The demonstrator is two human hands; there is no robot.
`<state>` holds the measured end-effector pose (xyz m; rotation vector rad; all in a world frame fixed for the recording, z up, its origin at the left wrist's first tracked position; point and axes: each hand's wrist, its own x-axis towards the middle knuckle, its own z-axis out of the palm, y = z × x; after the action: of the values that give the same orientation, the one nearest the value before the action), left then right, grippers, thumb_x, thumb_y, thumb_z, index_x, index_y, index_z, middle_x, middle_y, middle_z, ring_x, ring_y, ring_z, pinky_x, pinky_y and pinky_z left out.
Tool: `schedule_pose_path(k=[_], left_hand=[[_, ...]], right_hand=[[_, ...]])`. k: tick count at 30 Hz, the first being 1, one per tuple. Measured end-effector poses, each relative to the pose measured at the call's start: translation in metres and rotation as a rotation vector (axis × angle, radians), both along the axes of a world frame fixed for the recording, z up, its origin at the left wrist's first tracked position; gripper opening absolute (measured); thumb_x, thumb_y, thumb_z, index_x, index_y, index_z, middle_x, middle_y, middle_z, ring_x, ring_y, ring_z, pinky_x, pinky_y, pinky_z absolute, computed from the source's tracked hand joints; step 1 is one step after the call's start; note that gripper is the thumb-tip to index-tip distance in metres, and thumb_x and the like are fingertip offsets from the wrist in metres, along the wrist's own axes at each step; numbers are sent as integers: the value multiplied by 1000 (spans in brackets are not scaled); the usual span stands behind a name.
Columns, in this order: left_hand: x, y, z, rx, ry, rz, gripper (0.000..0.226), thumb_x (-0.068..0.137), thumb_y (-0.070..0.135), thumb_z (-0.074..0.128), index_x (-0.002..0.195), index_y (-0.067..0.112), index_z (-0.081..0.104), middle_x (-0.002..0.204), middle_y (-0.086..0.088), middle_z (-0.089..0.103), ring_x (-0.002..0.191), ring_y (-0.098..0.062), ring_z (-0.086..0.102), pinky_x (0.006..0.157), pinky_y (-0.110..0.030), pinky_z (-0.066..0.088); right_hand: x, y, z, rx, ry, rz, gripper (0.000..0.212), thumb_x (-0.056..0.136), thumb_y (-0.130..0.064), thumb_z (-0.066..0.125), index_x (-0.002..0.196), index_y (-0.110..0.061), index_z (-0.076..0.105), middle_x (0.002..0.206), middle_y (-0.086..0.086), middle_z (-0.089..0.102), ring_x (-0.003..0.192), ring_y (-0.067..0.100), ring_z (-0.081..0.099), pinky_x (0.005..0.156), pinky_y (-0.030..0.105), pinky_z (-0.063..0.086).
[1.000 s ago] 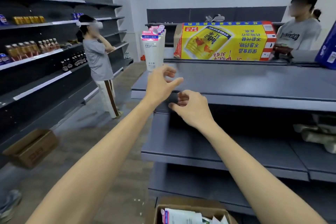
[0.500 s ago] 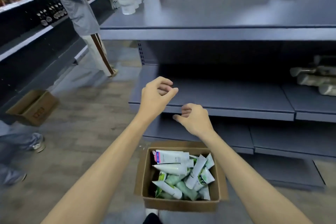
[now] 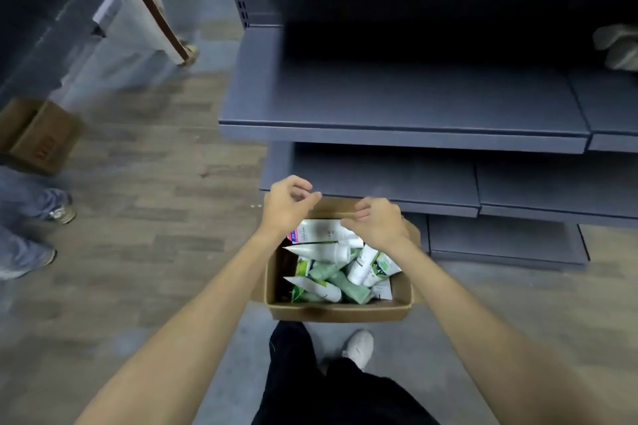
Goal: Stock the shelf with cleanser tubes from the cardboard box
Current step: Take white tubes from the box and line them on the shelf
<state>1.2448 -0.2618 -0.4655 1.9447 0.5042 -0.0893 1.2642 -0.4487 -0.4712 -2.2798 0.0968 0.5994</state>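
Note:
An open cardboard box [image 3: 338, 312] stands on the floor at my feet, against the bottom of the grey shelf unit [image 3: 404, 134]. Inside lie several white and green cleanser tubes [image 3: 328, 272], with a white tube with a pink end [image 3: 319, 230] on top at the far side. My left hand [image 3: 288, 205] hovers over the box's far left corner, fingers loosely curled, holding nothing. My right hand [image 3: 378, 222] hovers over the far right part of the box, fingers also loosely curled and empty. Both hands are just above the tubes.
A second cardboard box [image 3: 36, 134] sits on the wooden floor at the left. A person's legs in jeans [image 3: 31, 217] stand at the left edge, another person's trouser leg [image 3: 148, 3] at the top. Pale packs [image 3: 618, 50] lie on the shelf at the right.
My view has tilted down from the top shelf to the floor. Both hands have dropped from shelf height to just above the box of tubes, still empty.

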Motion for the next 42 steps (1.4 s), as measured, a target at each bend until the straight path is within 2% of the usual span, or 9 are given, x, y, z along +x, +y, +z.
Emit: schedule_pose_path(k=[3, 7, 12, 18, 21, 26, 33, 37, 42], left_hand=[[-7, 9, -27, 22, 76, -40, 17, 79, 24, 81, 82, 25, 64, 74, -3, 72, 73, -25, 71, 80, -50, 59], [-13, 21, -55, 49, 136, -34, 20, 74, 31, 83, 77, 31, 62, 69, 6, 69, 67, -23, 68, 74, -47, 60], [-23, 29, -81, 1, 230, -92, 19, 77, 21, 82, 77, 25, 64, 72, 0, 69, 62, -20, 65, 70, -39, 58], [-34, 48, -103, 16, 308, -128, 21, 76, 15, 83, 78, 25, 64, 72, -1, 69, 58, -14, 59, 74, -39, 54], [-40, 54, -112, 17, 337, -137, 21, 76, 19, 83, 78, 28, 64, 77, -2, 71, 61, -16, 60, 76, -41, 56], [-47, 55, -116, 39, 356, -162, 18, 79, 21, 82, 93, 17, 70, 83, -1, 73, 76, -19, 68, 78, -36, 56], [-49, 62, -118, -11, 369, -168, 17, 80, 15, 80, 87, 25, 67, 83, 0, 71, 85, -21, 70, 87, -37, 56], [-51, 64, -116, -77, 366, -139, 17, 82, 12, 78, 97, 14, 70, 90, -8, 73, 84, -18, 67, 85, -33, 54], [-49, 69, -110, -164, 374, -71, 13, 84, 6, 76, 91, 13, 68, 87, -11, 71, 76, -18, 64, 83, -39, 55]], right_hand=[[-2, -1, -20, -71, 36, 54, 43, 80, -37, 79, 115, -14, 67, 110, 0, 71, 104, 16, 66, 87, 23, 49], [-5, 4, -46, -154, 71, 179, 51, 84, -34, 76, 128, -15, 59, 124, 4, 66, 104, 24, 67, 92, 40, 55], [-6, 25, -69, -145, 92, 188, 53, 87, -28, 73, 134, -15, 56, 128, 7, 65, 114, 23, 62, 95, 30, 49], [-7, 46, -86, -301, -83, 354, 43, 91, -18, 62, 134, -16, 56, 131, 5, 62, 125, 25, 51, 98, 35, 46], [-11, 48, -93, -353, -143, 488, 37, 93, -16, 59, 131, -16, 57, 130, 3, 57, 123, 24, 48, 96, 35, 45], [-28, 49, -102, -510, -109, 656, 40, 91, -8, 59, 131, -12, 55, 133, 6, 55, 123, 26, 51, 96, 35, 45], [-43, 64, -117, -721, -249, 693, 54, 78, 7, 63, 129, -6, 53, 131, 12, 53, 119, 29, 55, 85, 35, 52], [-39, 61, -121, -666, -223, 706, 55, 81, 7, 63, 133, -6, 47, 136, 10, 46, 124, 28, 47, 88, 33, 50], [-33, 37, -116, -366, -75, 499, 42, 92, -27, 68, 130, -15, 57, 132, 3, 52, 118, 24, 54, 95, 33, 46]])
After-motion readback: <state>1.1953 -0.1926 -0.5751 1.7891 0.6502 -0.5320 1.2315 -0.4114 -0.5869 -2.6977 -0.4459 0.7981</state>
